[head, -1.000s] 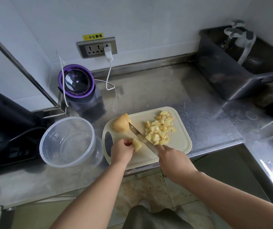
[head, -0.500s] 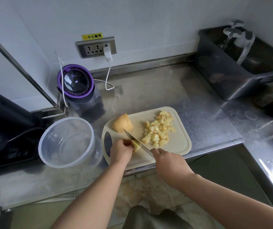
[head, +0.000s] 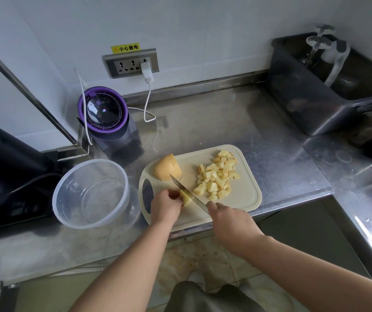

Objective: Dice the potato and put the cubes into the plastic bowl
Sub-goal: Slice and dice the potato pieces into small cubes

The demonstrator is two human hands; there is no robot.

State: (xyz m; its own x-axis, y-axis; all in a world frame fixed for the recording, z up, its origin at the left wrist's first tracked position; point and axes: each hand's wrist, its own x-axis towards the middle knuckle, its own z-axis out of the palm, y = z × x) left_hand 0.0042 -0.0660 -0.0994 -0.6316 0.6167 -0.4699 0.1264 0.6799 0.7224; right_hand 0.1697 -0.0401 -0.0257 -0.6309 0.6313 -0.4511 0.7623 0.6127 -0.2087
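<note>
Steel counter (head: 225, 122) under white wall (head: 203, 30) — left grip (head: 164, 207) pinches potato piece (head: 185, 199), right grip (head: 230, 219) (curled) holds knife (head: 177, 182).

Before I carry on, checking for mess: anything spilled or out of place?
Nothing spilled. The potato cubes lie heaped on the cutting board, and the plastic bowl stands upright, empty. Only the board sits close to the counter's front edge.

The surface (head: 225, 122) was brushed stainless steel, scuffed and dully reflective. The plastic bowl (head: 90, 194) was clear, smooth and glossy. The cutting board (head: 243, 194) looked like matt cream plastic. The knife (head: 177, 182) had a bright, polished metal blade. The potato cubes (head: 216, 176) and potato slice (head: 185, 201) showed pale, moist cut faces. The potato half (head: 167, 168) had matt tan skin. The bin (head: 304, 104) was smoky translucent plastic.
</note>
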